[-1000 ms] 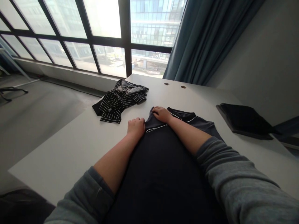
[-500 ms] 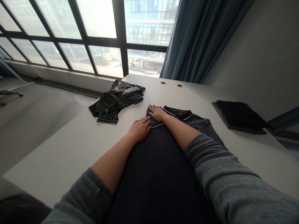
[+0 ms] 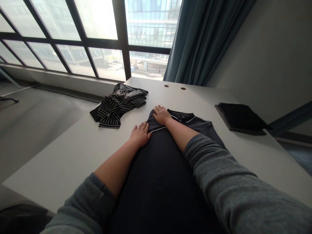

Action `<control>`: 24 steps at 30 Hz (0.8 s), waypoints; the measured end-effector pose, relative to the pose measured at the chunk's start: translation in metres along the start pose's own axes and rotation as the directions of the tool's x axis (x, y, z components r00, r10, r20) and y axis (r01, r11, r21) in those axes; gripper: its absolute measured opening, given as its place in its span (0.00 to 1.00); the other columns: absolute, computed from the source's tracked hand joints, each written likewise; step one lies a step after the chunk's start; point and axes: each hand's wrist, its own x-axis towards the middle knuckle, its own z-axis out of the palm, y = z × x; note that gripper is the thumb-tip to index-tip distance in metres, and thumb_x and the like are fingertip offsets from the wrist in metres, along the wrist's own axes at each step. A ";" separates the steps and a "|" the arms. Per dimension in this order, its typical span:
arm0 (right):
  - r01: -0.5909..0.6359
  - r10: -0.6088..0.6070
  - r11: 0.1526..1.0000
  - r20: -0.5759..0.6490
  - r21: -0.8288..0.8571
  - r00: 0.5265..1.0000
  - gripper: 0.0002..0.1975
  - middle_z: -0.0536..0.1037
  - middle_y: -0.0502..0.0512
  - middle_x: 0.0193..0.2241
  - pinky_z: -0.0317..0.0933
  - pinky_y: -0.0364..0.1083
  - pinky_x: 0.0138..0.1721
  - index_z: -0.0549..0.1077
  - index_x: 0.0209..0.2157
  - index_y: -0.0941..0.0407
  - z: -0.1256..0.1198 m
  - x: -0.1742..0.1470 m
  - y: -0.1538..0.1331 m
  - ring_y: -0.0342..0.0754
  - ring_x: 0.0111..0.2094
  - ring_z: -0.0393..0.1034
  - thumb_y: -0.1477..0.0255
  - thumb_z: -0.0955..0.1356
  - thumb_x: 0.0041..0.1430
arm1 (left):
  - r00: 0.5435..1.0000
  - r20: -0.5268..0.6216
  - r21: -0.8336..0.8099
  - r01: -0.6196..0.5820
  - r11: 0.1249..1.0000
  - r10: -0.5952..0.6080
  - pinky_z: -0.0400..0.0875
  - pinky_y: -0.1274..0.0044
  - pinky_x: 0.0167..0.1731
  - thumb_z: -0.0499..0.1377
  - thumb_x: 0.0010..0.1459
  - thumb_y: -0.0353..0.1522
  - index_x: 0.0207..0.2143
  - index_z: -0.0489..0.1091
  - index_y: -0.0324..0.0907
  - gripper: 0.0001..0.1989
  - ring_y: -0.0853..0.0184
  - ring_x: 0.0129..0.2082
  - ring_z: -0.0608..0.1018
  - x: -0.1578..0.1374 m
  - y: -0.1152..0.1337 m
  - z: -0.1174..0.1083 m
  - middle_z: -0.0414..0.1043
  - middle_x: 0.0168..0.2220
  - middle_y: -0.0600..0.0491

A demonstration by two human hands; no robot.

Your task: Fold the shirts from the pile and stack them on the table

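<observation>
A dark polo shirt [image 3: 161, 169] with white piping and a black collar lies spread on the white table [image 3: 63, 162], its collar end away from me. My right hand [image 3: 161, 115] rests flat on the shirt's left shoulder area, fingers stretched out. At the sleeve's edge, lower and further left, my left hand [image 3: 140, 134] lies palm down with its fingers extended, partly on the cloth and partly on the table. Neither hand grips anything. My right forearm crosses over the shirt and hides part of its chest.
A crumpled black-and-white striped garment [image 3: 119, 104] lies at the far left of the table. Folded dark clothes [image 3: 241, 117] sit on the right. Two round holes pierce the tabletop at the back, near a blue curtain [image 3: 192, 42] and windows.
My left hand has slid slightly left along the sleeve, and the gap between my hands has widened. The camera view has shifted slightly to the right.
</observation>
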 end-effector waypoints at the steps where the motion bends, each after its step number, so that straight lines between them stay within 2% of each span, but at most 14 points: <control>1: 0.015 -0.016 1.000 -0.047 -0.016 0.999 0.30 0.61 0.69 0.71 0.39 0.59 0.74 0.64 0.69 0.66 -0.007 -0.005 0.000 0.61 0.74 0.48 0.63 0.58 0.74 | 1.000 -0.007 0.000 0.021 1.000 -0.021 0.48 0.57 0.72 0.42 0.74 0.46 0.75 0.50 0.39 0.34 0.55 0.76 0.52 -0.001 0.001 -0.001 0.44 0.77 0.43; 4: -0.036 0.034 0.999 -0.153 -0.010 0.988 0.28 0.64 0.69 0.70 0.41 0.60 0.73 0.69 0.66 0.65 -0.031 -0.032 0.017 0.61 0.74 0.49 0.65 0.58 0.73 | 0.997 -0.016 0.012 0.073 0.997 -0.073 0.49 0.58 0.72 0.43 0.74 0.47 0.75 0.51 0.37 0.35 0.53 0.76 0.53 -0.007 0.001 -0.003 0.46 0.76 0.39; 6: -0.125 0.124 0.992 -0.192 0.007 0.974 0.27 0.64 0.68 0.70 0.43 0.61 0.73 0.71 0.64 0.64 -0.048 -0.065 0.045 0.61 0.74 0.49 0.64 0.58 0.73 | 0.997 -0.024 0.034 0.079 0.996 -0.078 0.48 0.58 0.72 0.43 0.73 0.47 0.75 0.51 0.37 0.36 0.52 0.76 0.52 -0.010 0.001 -0.005 0.47 0.76 0.39; 10: -0.264 0.261 0.964 -0.113 -0.015 0.959 0.27 0.65 0.65 0.70 0.43 0.57 0.74 0.70 0.65 0.62 -0.071 -0.163 0.118 0.59 0.74 0.48 0.65 0.59 0.71 | 0.991 -0.121 0.086 0.060 0.994 -0.050 0.44 0.58 0.72 0.42 0.74 0.47 0.75 0.52 0.38 0.35 0.52 0.76 0.51 -0.004 0.006 -0.010 0.47 0.76 0.40; 12: -0.321 0.319 0.947 -0.083 -0.021 0.944 0.28 0.67 0.67 0.68 0.45 0.54 0.74 0.70 0.65 0.64 -0.076 -0.211 0.146 0.59 0.73 0.52 0.67 0.59 0.70 | 0.987 -0.160 0.095 0.029 0.995 -0.014 0.45 0.61 0.72 0.41 0.74 0.46 0.74 0.53 0.36 0.34 0.52 0.76 0.52 0.012 0.015 -0.015 0.48 0.76 0.39; 14: -0.376 0.373 0.926 -0.075 -0.021 0.925 0.28 0.69 0.68 0.67 0.47 0.52 0.73 0.69 0.66 0.65 -0.075 -0.245 0.164 0.58 0.72 0.56 0.68 0.59 0.70 | 0.989 -0.147 0.089 -0.002 0.996 0.015 0.47 0.62 0.72 0.41 0.74 0.44 0.73 0.55 0.34 0.34 0.53 0.76 0.53 0.036 0.028 -0.018 0.50 0.75 0.38; 17: -0.447 0.446 0.895 -0.052 -0.011 0.894 0.31 0.66 0.68 0.69 0.47 0.54 0.73 0.65 0.69 0.63 -0.066 -0.266 0.175 0.58 0.72 0.55 0.66 0.59 0.70 | 0.998 -0.055 0.066 -0.001 0.998 0.005 0.51 0.64 0.71 0.40 0.74 0.43 0.73 0.54 0.31 0.34 0.53 0.75 0.54 0.076 0.048 -0.018 0.49 0.75 0.36; 20: -0.488 0.486 0.873 0.058 0.015 0.872 0.34 0.56 0.65 0.74 0.42 0.60 0.74 0.57 0.73 0.60 -0.054 -0.266 0.176 0.58 0.75 0.47 0.61 0.58 0.71 | 0.998 0.023 0.067 0.063 0.996 -0.065 0.52 0.63 0.70 0.40 0.74 0.43 0.73 0.52 0.26 0.36 0.51 0.76 0.53 0.103 0.055 -0.010 0.47 0.75 0.31; 24: -0.517 0.503 0.855 0.190 0.030 0.843 0.40 0.44 0.65 0.76 0.35 0.64 0.74 0.49 0.76 0.58 -0.046 -0.263 0.178 0.58 0.77 0.39 0.52 0.57 0.72 | 0.986 -0.009 0.063 0.166 0.984 -0.166 0.48 0.60 0.72 0.40 0.72 0.49 0.75 0.47 0.26 0.42 0.48 0.77 0.48 0.116 0.045 0.005 0.39 0.77 0.33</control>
